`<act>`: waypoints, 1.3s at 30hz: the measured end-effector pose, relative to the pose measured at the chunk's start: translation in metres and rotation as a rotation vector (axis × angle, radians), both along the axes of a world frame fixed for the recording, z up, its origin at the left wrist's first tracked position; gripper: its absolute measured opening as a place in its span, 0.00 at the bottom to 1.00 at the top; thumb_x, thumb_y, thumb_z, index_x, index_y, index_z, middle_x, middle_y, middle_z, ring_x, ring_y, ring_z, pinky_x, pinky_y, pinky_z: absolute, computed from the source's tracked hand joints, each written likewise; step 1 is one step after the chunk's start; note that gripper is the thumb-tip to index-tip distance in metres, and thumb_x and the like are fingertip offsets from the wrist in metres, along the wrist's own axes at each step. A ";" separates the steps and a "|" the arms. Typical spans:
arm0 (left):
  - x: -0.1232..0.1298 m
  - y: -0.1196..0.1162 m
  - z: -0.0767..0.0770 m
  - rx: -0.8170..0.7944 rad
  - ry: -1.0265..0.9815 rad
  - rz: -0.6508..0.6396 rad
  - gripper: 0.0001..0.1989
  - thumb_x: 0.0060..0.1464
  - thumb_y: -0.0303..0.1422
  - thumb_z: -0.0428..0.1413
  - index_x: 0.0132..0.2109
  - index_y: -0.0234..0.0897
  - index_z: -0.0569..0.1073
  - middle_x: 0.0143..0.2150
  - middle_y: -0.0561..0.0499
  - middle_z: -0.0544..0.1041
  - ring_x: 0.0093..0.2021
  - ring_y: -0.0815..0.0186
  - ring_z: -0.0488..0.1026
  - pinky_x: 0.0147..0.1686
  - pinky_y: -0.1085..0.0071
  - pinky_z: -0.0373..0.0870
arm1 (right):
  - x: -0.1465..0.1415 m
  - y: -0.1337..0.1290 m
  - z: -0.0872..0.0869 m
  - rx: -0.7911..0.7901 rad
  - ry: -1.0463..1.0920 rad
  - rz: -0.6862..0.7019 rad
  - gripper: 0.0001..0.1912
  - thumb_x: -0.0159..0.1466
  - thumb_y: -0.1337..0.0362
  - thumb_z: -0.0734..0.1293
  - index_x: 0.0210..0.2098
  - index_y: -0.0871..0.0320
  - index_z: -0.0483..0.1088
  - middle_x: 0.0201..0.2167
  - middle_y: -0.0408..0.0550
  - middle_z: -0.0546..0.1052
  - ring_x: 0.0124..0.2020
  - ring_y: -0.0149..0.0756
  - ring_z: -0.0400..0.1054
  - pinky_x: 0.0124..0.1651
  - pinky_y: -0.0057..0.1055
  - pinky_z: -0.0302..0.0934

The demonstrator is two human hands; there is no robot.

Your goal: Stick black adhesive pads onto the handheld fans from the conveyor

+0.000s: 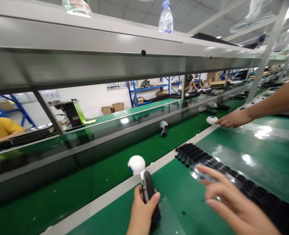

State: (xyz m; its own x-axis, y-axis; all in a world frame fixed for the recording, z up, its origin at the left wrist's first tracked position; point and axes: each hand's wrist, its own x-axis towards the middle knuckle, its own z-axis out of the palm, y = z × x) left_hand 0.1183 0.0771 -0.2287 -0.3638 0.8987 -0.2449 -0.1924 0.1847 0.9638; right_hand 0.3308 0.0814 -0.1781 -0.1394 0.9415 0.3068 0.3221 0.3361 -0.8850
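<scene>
**Right hand (232, 204) poised beside black discs (241, 179); white-headed device (148, 182) clasped in left hand (142, 209)**

The view is crossed by a long metal shelf (97, 62). Below it, a green belt (85, 179) is bordered on the near side by a green worktop (168, 186). From the right, another person's arm (276, 98) is stretched in, its fingertips set at the rim of a white rounded piece (211, 120). The black discs are arranged in close rows along the worktop. The right hand is partly curled near them, index finger and thumb apart; because the fingers are blurred, whether anything small is pinched cannot be told. The left hand is wrapped around the device's dark handle (149, 192), which is clamped between thumb and fingers. The device is held at the worktop's border, its white head (137, 164) seen against the belt. Farther along, a second device (163, 129) is carried on the belt. A clear bottle (166, 21) is stood on the shelf. One loose disc (183, 212) is seen on the worktop, between the two near hands.
</scene>
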 end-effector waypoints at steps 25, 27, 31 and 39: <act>0.003 -0.011 0.000 0.081 0.055 -0.079 0.31 0.43 0.39 0.55 0.53 0.33 0.55 0.55 0.40 0.64 0.53 0.56 0.62 0.51 0.64 0.57 | -0.103 0.026 -0.010 -0.220 0.011 0.237 0.05 0.58 0.65 0.60 0.25 0.54 0.65 0.51 0.42 0.61 0.55 0.39 0.50 0.55 0.37 0.45; 0.004 -0.012 0.000 0.072 0.106 -0.071 0.33 0.43 0.39 0.54 0.55 0.32 0.53 0.56 0.39 0.63 0.54 0.56 0.61 0.52 0.62 0.56 | -0.103 0.025 -0.013 -0.242 -0.014 0.225 0.06 0.58 0.66 0.59 0.25 0.54 0.64 0.56 0.41 0.55 0.57 0.40 0.47 0.56 0.37 0.44; 0.007 -0.013 -0.001 0.048 0.243 -0.075 0.37 0.39 0.37 0.53 0.57 0.28 0.52 0.58 0.35 0.60 0.57 0.53 0.58 0.54 0.59 0.53 | -0.105 0.025 -0.013 -0.247 0.038 0.340 0.08 0.59 0.69 0.57 0.24 0.55 0.60 0.42 0.42 0.66 0.42 0.34 0.62 0.43 0.29 0.55; 0.010 -0.012 0.001 0.002 0.355 -0.112 0.40 0.41 0.39 0.51 0.60 0.26 0.49 0.59 0.35 0.59 0.58 0.51 0.56 0.52 0.58 0.56 | -0.099 0.027 -0.007 -0.237 -0.067 0.370 0.08 0.57 0.72 0.58 0.23 0.56 0.60 0.34 0.41 0.68 0.37 0.33 0.63 0.39 0.27 0.56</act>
State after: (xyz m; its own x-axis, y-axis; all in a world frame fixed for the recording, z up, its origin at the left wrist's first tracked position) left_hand 0.1279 0.0648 -0.2276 -0.3253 0.9381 -0.1193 0.1747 0.1836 0.9673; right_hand 0.2317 0.1082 -0.1852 -0.4924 0.8678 0.0673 0.2780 0.2301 -0.9326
